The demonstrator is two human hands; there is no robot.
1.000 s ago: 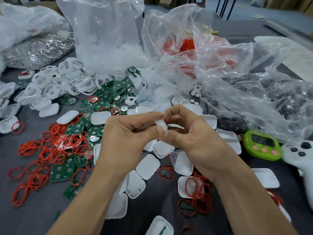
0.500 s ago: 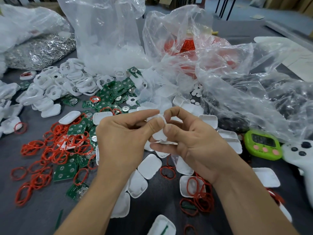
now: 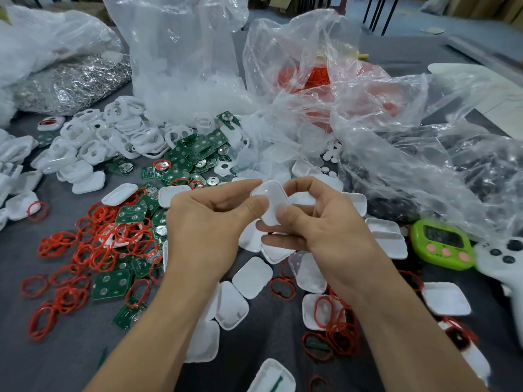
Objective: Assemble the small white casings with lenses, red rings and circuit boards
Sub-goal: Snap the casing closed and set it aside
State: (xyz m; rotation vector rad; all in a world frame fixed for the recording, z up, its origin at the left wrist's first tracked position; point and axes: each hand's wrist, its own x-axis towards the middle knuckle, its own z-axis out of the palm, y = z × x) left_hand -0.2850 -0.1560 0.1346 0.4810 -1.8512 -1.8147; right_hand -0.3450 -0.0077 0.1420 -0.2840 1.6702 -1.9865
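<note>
A small white casing [image 3: 271, 203] is held above the table between both hands, its smooth back facing me. My left hand [image 3: 209, 224] pinches its left edge with thumb and forefinger. My right hand [image 3: 325, 222] pinches its right side, thumb on the front and fingers curled behind. Loose white casing halves [image 3: 252, 277] lie on the grey table under my hands. Red rings [image 3: 96, 250] and green circuit boards [image 3: 181, 162] are spread to the left. Small white round lenses [image 3: 332, 155] lie by the bags behind.
Open white frames [image 3: 113, 134] are piled at the back left. Clear plastic bags [image 3: 368, 114] of parts crowd the back and right. A green timer [image 3: 441, 244] and a white controller [image 3: 506, 267] sit at the right edge. More red rings [image 3: 336, 329] lie near my right forearm.
The casing has turned in my fingers from edge-on to showing its broad smooth back. Both hands have stayed together at the same place above the table.
</note>
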